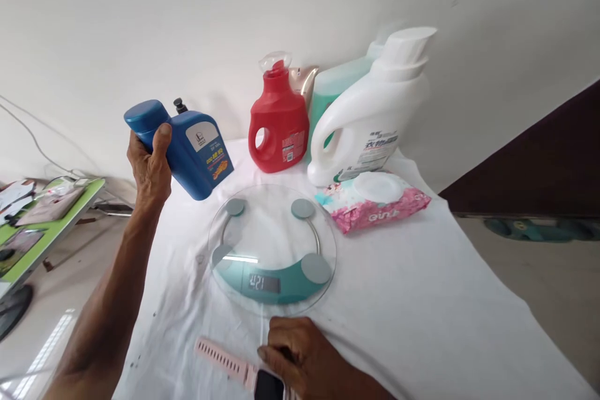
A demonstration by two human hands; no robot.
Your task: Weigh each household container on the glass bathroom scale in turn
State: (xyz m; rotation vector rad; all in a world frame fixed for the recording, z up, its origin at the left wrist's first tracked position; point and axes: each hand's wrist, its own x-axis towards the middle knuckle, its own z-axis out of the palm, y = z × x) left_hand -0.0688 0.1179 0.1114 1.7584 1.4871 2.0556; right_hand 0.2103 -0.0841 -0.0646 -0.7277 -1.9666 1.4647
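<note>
My left hand (pixel 152 162) grips a blue plastic bottle (pixel 187 150) near its capped neck and holds it tilted, up off the cloth. The bottle has a white and yellow label. Below and right of it lies a round glass scale (pixel 272 231) with a teal panel and lit digits. At the scale's near edge my right hand (pixel 300 353) rests in a loose fist, and I see nothing in it. Beside its thumb lies a smartwatch (pixel 269 384) with a pink strap (pixel 225 356).
Behind the scale stand a red jug (pixel 281 119), a white detergent jug (pixel 379 100) and a green-tinted bottle (pixel 337 78). A dark pump top (pixel 179 105) shows behind the blue bottle. A pink wipes pack (pixel 375 203) lies right. A green-topped table (pixel 56 225) stands left.
</note>
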